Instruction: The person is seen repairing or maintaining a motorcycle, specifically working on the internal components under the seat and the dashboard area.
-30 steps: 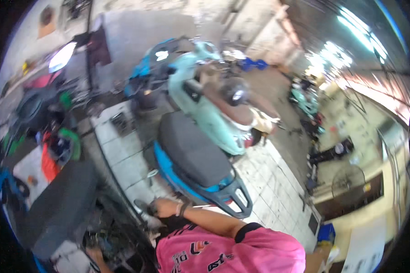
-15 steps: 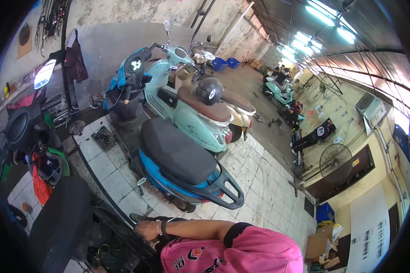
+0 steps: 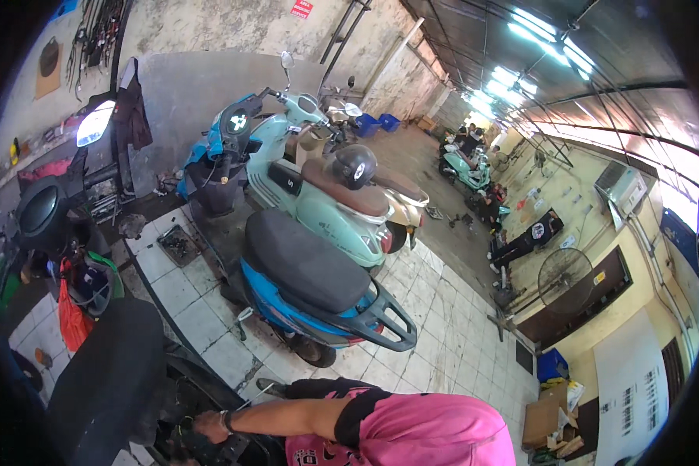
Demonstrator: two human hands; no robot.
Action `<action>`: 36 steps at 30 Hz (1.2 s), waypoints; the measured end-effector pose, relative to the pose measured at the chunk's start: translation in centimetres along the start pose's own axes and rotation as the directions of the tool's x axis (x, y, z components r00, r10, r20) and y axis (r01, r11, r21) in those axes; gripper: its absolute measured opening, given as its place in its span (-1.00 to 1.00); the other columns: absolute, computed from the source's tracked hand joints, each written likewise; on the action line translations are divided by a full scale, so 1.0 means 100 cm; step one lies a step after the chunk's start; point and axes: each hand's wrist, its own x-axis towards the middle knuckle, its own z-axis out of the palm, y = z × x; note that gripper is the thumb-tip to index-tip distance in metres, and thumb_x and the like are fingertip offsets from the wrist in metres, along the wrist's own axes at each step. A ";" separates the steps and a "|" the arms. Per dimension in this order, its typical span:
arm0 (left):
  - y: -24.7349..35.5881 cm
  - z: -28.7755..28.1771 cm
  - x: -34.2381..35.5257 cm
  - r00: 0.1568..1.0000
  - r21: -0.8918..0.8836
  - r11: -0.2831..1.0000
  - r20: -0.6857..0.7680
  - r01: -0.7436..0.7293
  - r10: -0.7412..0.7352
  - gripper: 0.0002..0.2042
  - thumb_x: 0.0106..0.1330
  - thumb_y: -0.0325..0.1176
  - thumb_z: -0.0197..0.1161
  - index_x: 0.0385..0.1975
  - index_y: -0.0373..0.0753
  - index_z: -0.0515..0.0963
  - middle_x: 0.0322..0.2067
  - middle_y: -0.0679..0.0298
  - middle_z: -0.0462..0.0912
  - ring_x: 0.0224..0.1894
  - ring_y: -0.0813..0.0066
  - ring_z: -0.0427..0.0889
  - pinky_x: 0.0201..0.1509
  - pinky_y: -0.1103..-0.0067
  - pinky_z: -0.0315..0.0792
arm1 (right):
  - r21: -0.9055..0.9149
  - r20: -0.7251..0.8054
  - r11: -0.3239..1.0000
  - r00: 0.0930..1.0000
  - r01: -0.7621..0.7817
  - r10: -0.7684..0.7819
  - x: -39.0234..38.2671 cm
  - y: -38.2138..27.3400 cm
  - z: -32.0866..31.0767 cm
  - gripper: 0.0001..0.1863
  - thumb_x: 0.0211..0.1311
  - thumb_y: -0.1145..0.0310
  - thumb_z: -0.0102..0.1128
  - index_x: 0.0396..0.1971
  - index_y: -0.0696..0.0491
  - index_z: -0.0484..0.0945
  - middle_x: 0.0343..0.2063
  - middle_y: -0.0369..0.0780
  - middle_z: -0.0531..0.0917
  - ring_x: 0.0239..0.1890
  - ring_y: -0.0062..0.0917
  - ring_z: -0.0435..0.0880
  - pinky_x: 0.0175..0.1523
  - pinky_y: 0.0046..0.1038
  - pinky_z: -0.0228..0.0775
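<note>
My right hand (image 3: 211, 427) reaches, back up, into the dark opened body (image 3: 245, 446) of a scooter at the lower left, beside its long black seat (image 3: 109, 380). Its fingers are down among dark parts and thin wires, so their grip is hidden. A band circles the wrist, and a pink sleeve (image 3: 435, 423) covers the upper arm. Just past the wrist, a thin metal rod (image 3: 248, 402) shows; whether the hand touches it cannot be made out. My left hand does not show.
A blue scooter (image 3: 311, 264) with a black seat is parked close ahead; a mint-green scooter (image 3: 334, 213) bearing a dark helmet (image 3: 353, 166) stands beyond. A red bag (image 3: 74, 318) hangs at left. At right are a standing fan (image 3: 568, 279) and cardboard boxes (image 3: 547, 412). People work farther back.
My right hand has moved left and down, from the scooter's near side deeper into its opened body. The view has shifted slightly.
</note>
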 end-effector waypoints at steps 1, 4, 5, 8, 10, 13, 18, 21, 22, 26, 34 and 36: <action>-0.004 0.001 0.002 1.000 -0.005 1.000 0.002 -0.001 0.001 -0.54 0.31 -0.32 0.25 0.17 -0.41 0.47 0.08 0.04 0.64 0.09 0.17 0.58 0.23 0.33 0.45 | -0.075 0.015 0.997 1.000 0.013 -0.012 0.010 -0.007 0.008 -0.53 -0.08 0.29 0.27 -0.10 0.16 0.59 -0.11 0.01 0.65 0.03 -0.05 0.63 0.08 -0.10 0.51; -0.016 0.002 0.005 1.000 -0.018 1.000 -0.003 0.001 -0.001 -0.53 0.31 -0.31 0.25 0.18 -0.40 0.46 0.09 0.04 0.63 0.11 0.17 0.57 0.24 0.33 0.45 | -0.126 -0.042 0.992 0.999 0.016 -0.021 0.037 -0.023 0.027 -0.48 -0.10 0.28 0.29 -0.04 0.11 0.56 -0.14 -0.03 0.65 0.00 -0.08 0.64 0.01 -0.11 0.52; -0.020 0.003 0.006 1.000 -0.019 1.000 0.004 -0.004 0.004 -0.53 0.32 -0.31 0.25 0.18 -0.40 0.46 0.09 0.04 0.63 0.11 0.17 0.57 0.24 0.33 0.44 | -0.024 -0.081 0.999 0.997 -0.021 0.019 0.045 -0.030 0.033 -0.47 -0.11 0.29 0.30 -0.03 0.10 0.55 -0.14 -0.03 0.65 -0.01 -0.08 0.65 -0.01 -0.11 0.52; -0.030 0.005 0.010 0.999 -0.019 1.000 0.031 -0.011 0.012 -0.52 0.32 -0.29 0.26 0.20 -0.39 0.45 0.10 0.05 0.62 0.12 0.17 0.57 0.25 0.32 0.44 | -0.063 -0.174 0.998 0.985 -0.031 0.019 0.056 -0.045 0.041 -0.45 -0.13 0.29 0.32 -0.02 0.07 0.52 -0.15 -0.05 0.65 -0.05 -0.08 0.67 -0.06 -0.10 0.52; -0.036 0.004 0.011 0.999 -0.022 1.000 0.034 -0.013 0.013 -0.51 0.32 -0.28 0.26 0.20 -0.38 0.44 0.11 0.05 0.62 0.13 0.18 0.56 0.25 0.32 0.44 | -0.020 -0.272 1.000 0.962 -0.015 0.009 0.053 -0.053 0.040 -0.46 -0.14 0.30 0.31 -0.04 0.08 0.52 -0.15 -0.04 0.64 -0.06 -0.06 0.66 -0.06 -0.09 0.52; -0.044 0.006 0.013 0.999 -0.026 1.000 0.046 -0.017 0.018 -0.50 0.33 -0.27 0.26 0.21 -0.38 0.43 0.11 0.06 0.61 0.14 0.18 0.56 0.26 0.32 0.44 | 0.055 -0.305 0.998 0.951 -0.032 0.047 0.046 -0.056 0.037 -0.48 -0.15 0.31 0.30 -0.06 0.09 0.52 -0.16 -0.01 0.64 -0.07 -0.03 0.66 -0.06 -0.07 0.52; -0.054 0.003 0.007 0.999 -0.029 1.000 0.045 -0.011 0.013 -0.48 0.33 -0.25 0.27 0.23 -0.37 0.42 0.13 0.07 0.60 0.16 0.18 0.55 0.27 0.32 0.44 | -0.028 -0.235 0.999 0.971 -0.044 0.036 0.072 -0.030 0.072 -0.50 -0.16 0.30 0.30 -0.10 0.11 0.54 -0.21 0.01 0.64 -0.12 -0.03 0.66 -0.08 -0.06 0.50; -0.065 0.000 0.002 0.999 -0.021 1.000 0.045 -0.012 0.013 -0.47 0.33 -0.23 0.27 0.25 -0.36 0.41 0.14 0.08 0.60 0.17 0.19 0.55 0.28 0.32 0.43 | -0.196 -0.272 0.980 0.960 0.015 -0.069 0.094 -0.007 0.113 -0.49 -0.17 0.30 0.32 -0.10 0.12 0.55 -0.21 0.02 0.64 -0.11 -0.02 0.67 -0.05 -0.05 0.49; -0.070 0.000 0.001 0.999 -0.018 1.000 0.043 -0.008 0.009 -0.47 0.34 -0.23 0.27 0.25 -0.36 0.41 0.14 0.08 0.60 0.17 0.19 0.54 0.28 0.32 0.43 | -0.171 -0.246 0.985 0.967 0.015 -0.057 0.097 -0.005 0.122 -0.49 -0.17 0.31 0.31 -0.10 0.12 0.55 -0.20 0.03 0.65 -0.09 -0.02 0.66 -0.03 -0.05 0.48; -0.101 -0.007 -0.008 0.999 -0.015 1.000 0.033 -0.008 0.009 -0.45 0.34 -0.21 0.28 0.26 -0.35 0.40 0.15 0.09 0.59 0.19 0.19 0.54 0.29 0.32 0.43 | 0.401 -0.193 0.912 0.965 -0.086 0.176 0.081 -0.025 0.108 -0.66 0.09 0.18 0.21 -0.08 -0.17 0.60 -0.14 -0.20 0.67 -0.07 -0.36 0.66 0.00 -0.30 0.49; -0.074 -0.031 -0.071 0.975 0.177 0.974 0.144 0.143 -0.169 -0.32 0.26 -0.10 0.35 0.33 -0.29 0.34 0.34 0.15 0.42 0.34 0.26 0.42 0.37 0.36 0.33 | -0.113 -0.026 0.992 0.998 -0.057 0.054 0.043 -0.067 -0.035 -0.75 0.03 0.21 0.23 -0.36 0.00 0.75 -0.32 -0.09 0.76 -0.22 -0.15 0.74 -0.12 -0.15 0.54; -0.030 -0.038 -0.071 0.992 -0.130 0.986 0.057 -0.102 0.110 -0.48 0.23 -0.17 0.35 0.17 -0.26 0.51 0.12 0.10 0.61 0.16 0.18 0.59 0.24 0.37 0.44 | 0.086 -0.110 0.995 0.993 0.048 -0.038 0.047 -0.062 -0.040 -0.72 0.03 0.22 0.23 -0.27 -0.03 0.75 -0.33 -0.11 0.76 -0.25 -0.14 0.73 -0.15 -0.15 0.55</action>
